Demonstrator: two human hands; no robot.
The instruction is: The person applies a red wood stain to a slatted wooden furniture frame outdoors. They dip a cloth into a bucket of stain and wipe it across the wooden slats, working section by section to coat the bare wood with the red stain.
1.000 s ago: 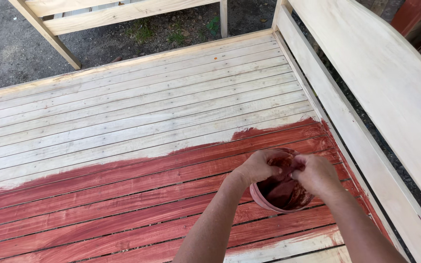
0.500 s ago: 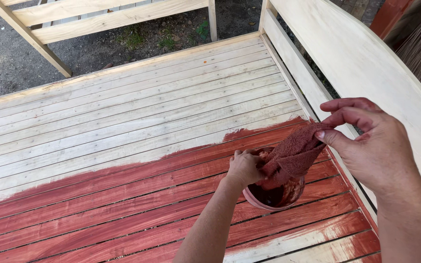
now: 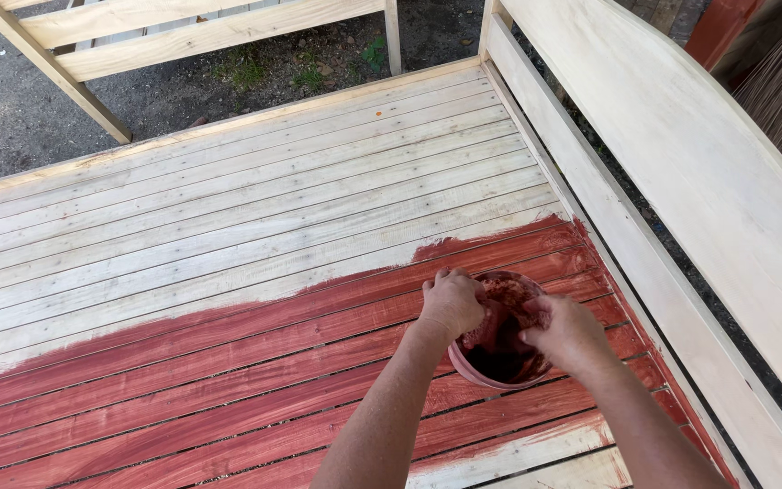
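Nearest, the left hand grips the rim of a small pink bowl of dark red stain resting on the half-stained slatted bench seat, while the right hand, fingers curled, presses a stained rag into it, pale backrest beyond.
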